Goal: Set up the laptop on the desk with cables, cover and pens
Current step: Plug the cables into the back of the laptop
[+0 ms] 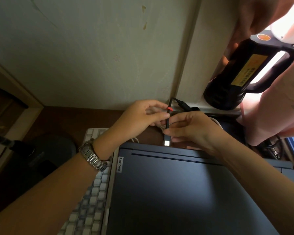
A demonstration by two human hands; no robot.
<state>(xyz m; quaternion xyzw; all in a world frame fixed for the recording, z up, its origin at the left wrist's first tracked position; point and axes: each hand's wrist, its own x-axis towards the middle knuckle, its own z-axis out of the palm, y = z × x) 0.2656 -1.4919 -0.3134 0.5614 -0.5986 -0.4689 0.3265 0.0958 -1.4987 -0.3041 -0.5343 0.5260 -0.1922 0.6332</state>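
Laptop [185,192], lid closed, lies on the brown counter [71,119], partly overlapping a white keyboard [92,200] on its left side. Behind it a black torch [244,73] stands on a ledge. Both hands hold a black cable [167,119] just past the laptop's far edge, likely to guide its plug toward a port: left hand [143,116] pinches it near a red band, right hand [190,128] pinches lower, above the metal plug [167,143]. No containers are visible.
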